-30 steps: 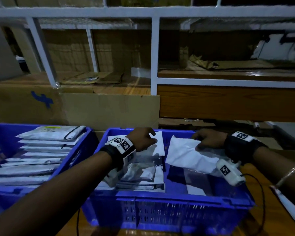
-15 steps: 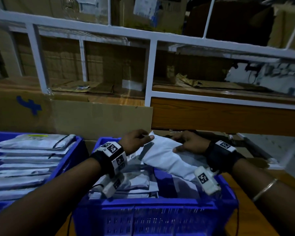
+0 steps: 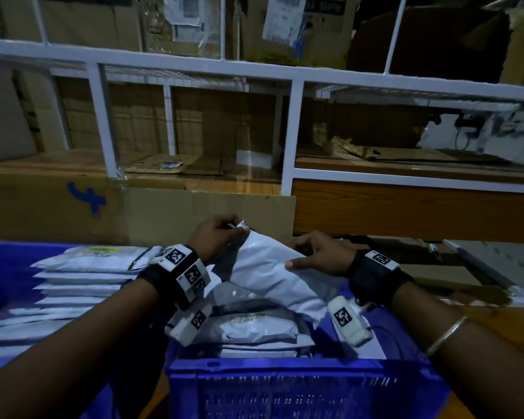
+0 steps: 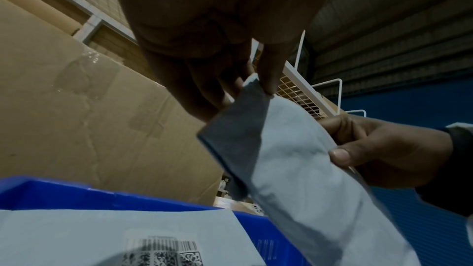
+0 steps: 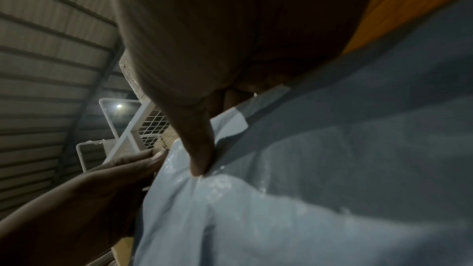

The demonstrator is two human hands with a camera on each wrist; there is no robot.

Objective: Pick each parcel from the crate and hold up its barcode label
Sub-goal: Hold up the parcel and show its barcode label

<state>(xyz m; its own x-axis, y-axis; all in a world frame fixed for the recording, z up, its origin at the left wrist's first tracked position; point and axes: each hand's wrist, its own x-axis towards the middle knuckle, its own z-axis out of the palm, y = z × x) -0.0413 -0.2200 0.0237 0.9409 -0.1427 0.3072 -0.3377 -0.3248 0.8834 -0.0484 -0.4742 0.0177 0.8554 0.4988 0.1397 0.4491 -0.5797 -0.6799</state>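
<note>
Both hands' fingers (image 3: 294, 263) pinch the parcel (image 3: 263, 273); only the left wrist view shows a barcode label (image 4: 163, 250) below.

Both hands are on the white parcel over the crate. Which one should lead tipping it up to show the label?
Left, probably. The left hand pinches the white parcel at its raised top corner; the right hand grips the side edge, better as a pivot. No label shows yet.

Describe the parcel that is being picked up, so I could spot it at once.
Find the blue crate nearest the person, right of another blue crate of stacked parcels. Above it, the left hand and right hand hold one plain white parcel. It alone is lifted and tilted; the others lie flat.
</note>
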